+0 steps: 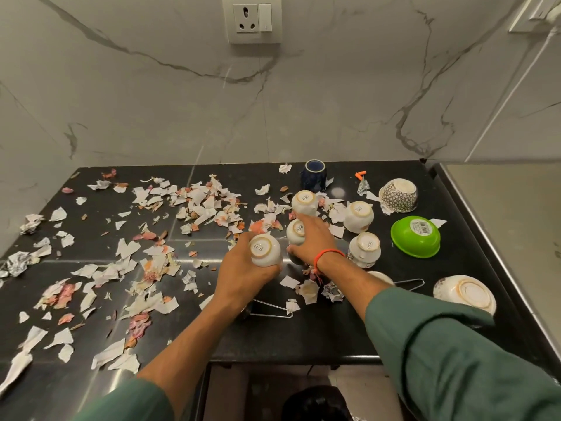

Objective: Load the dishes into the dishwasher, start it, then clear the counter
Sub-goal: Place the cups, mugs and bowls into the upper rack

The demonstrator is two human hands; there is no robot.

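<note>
On the black counter [303, 338] stand several upturned white cups. My left hand [243, 275] grips one white cup [264, 250], base up, near the middle. My right hand [312, 241] is wrapped round a second white cup [296, 231] just to its right. A third white cup [304, 202] stands behind my right hand's fingers. Two more white cups [358, 215] [364, 249] stand to the right. A dark blue cup [314, 175] sits at the back.
Torn paper scraps and peels [197, 205] litter the counter's left and middle. A patterned bowl [398, 194], a green bowl [415, 236] and a white bowl [464, 294] lie upturned at the right. Wire handles [273, 309] show under my arms. Marble wall behind.
</note>
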